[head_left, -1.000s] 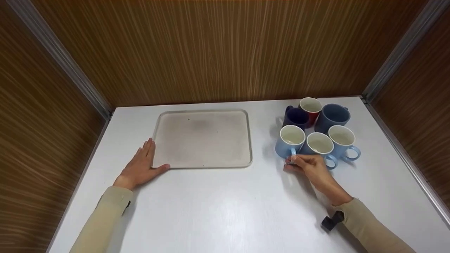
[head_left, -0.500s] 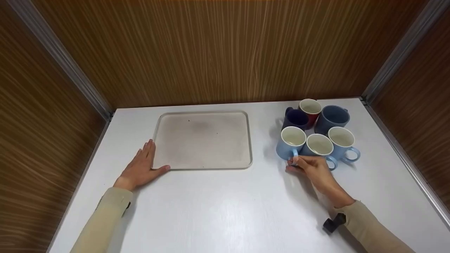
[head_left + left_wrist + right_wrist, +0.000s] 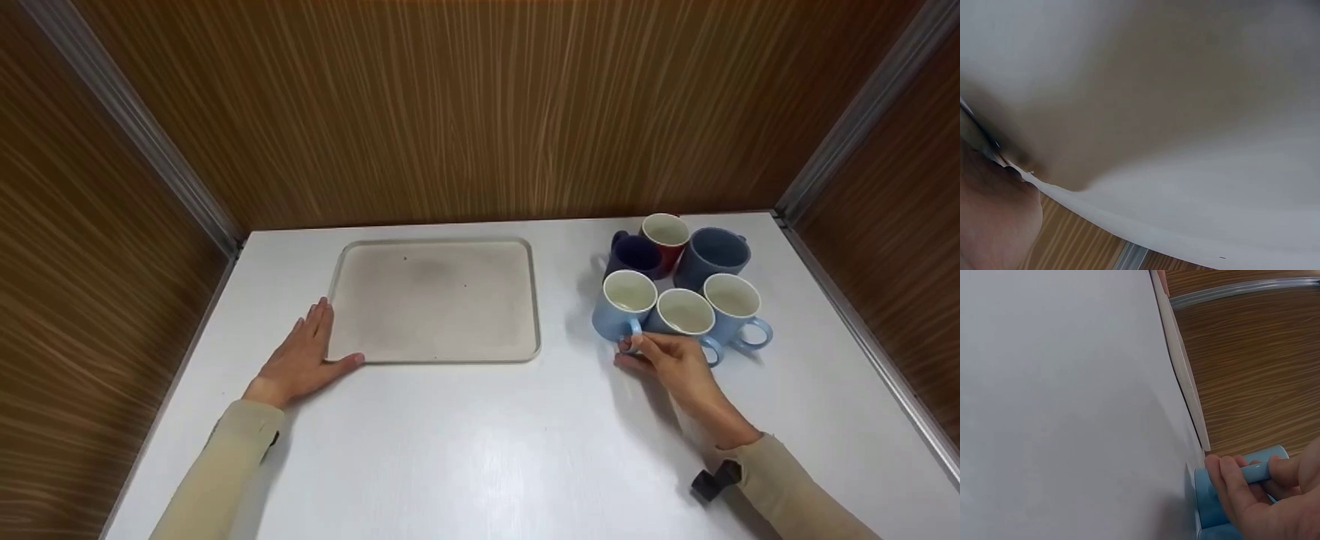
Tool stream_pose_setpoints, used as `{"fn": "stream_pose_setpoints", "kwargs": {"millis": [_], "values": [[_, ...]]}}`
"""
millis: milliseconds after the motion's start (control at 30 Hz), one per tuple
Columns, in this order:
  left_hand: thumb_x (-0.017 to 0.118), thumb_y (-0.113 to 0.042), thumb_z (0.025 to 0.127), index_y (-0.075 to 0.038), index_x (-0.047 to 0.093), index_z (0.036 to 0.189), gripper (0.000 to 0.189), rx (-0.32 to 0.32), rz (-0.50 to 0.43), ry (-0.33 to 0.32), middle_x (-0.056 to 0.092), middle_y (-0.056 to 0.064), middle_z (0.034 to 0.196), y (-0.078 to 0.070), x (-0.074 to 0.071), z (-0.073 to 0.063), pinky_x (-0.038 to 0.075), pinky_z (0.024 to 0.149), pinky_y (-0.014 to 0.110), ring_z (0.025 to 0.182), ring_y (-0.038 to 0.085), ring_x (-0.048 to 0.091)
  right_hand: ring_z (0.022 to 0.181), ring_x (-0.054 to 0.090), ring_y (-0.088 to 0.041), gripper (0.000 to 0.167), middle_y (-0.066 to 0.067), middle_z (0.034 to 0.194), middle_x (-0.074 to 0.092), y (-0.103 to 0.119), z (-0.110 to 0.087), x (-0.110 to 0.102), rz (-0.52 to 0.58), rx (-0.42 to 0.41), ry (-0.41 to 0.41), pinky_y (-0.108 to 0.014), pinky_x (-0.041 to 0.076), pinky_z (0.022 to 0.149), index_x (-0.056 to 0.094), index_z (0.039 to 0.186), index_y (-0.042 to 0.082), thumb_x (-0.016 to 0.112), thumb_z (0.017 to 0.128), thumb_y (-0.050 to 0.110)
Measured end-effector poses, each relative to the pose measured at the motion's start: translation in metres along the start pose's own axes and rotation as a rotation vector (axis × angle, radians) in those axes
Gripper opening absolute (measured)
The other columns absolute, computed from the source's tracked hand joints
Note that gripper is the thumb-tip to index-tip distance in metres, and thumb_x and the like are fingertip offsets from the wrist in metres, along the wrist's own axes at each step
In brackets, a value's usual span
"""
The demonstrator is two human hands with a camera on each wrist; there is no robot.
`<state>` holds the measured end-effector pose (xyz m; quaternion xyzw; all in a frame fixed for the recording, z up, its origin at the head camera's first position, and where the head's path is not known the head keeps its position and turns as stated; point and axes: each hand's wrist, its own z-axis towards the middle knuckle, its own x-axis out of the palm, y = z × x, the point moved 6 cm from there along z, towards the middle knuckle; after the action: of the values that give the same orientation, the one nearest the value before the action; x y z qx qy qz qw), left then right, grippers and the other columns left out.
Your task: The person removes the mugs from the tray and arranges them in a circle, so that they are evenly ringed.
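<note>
A light blue mug with a cream inside stands upright at the near left of a cluster of mugs. My right hand pinches its handle; in the right wrist view the fingers curl round the handle. My left hand lies with straight fingers along the left edge of a beige rectangular tray, thumb at its near left corner. The tray bears nothing but small dark specks. In the left wrist view only part of the left hand shows.
Beside the held mug stand two more light blue mugs, one in the middle and one at the right. Behind them are a dark navy mug, a red mug and a grey-blue mug. Wood-grain panels enclose the white table.
Both hands keep their places, the right on the mug handle and the left at the tray. The whole head view has shifted very slightly; the mugs stand as before.
</note>
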<state>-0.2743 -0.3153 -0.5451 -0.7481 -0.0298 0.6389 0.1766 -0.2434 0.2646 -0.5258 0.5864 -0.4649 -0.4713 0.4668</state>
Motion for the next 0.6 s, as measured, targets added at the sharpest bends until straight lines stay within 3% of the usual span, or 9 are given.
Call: {"fn": "stream_pose_setpoints", "kwargs": {"millis": [200, 333, 500, 600], "values": [[0.05, -0.081, 0.097, 0.003, 0.003, 0.17, 0.121, 0.0, -0.005, 0.002, -0.002, 0.021, 0.18, -0.002, 0.001, 0.0, 0.008, 0.136, 0.057, 0.167, 0.041, 0.001, 0.109, 0.079, -0.019, 0.041, -0.027, 0.131, 0.071, 0.0, -0.001, -0.001, -0.036, 0.007, -0.01, -0.028, 0.061, 0.097, 0.063, 0.136, -0.015, 0.058, 0.112, 0.016], [0.05, -0.081, 0.097, 0.003, 0.003, 0.17, 0.121, -0.001, -0.01, 0.0, -0.002, 0.021, 0.18, -0.002, -0.001, 0.001, 0.008, 0.135, 0.058, 0.166, 0.042, 0.002, 0.114, 0.077, -0.023, 0.042, -0.03, 0.136, 0.068, 0.01, -0.003, -0.003, -0.136, 0.01, 0.034, -0.029, 0.061, 0.097, 0.061, 0.141, -0.012, 0.058, 0.112, 0.018], [0.052, -0.083, 0.095, 0.002, 0.005, 0.17, 0.122, -0.013, -0.024, 0.005, 0.001, 0.02, 0.18, -0.002, -0.004, 0.003, 0.01, 0.135, 0.059, 0.166, 0.042, 0.004, 0.115, 0.075, -0.038, 0.04, -0.035, 0.135, 0.066, 0.037, -0.01, -0.01, -0.331, -0.097, 0.092, -0.033, 0.064, 0.091, 0.056, 0.142, -0.015, 0.06, 0.11, 0.008], [0.05, -0.084, 0.095, 0.003, 0.007, 0.17, 0.122, -0.022, -0.027, 0.018, 0.003, 0.022, 0.179, -0.004, -0.008, 0.006, 0.01, 0.135, 0.058, 0.166, 0.043, 0.005, 0.106, 0.078, -0.038, 0.035, -0.032, 0.125, 0.07, 0.056, -0.015, -0.016, -0.482, -0.174, 0.079, -0.027, 0.065, 0.086, 0.061, 0.134, -0.015, 0.064, 0.107, 0.007]]}}
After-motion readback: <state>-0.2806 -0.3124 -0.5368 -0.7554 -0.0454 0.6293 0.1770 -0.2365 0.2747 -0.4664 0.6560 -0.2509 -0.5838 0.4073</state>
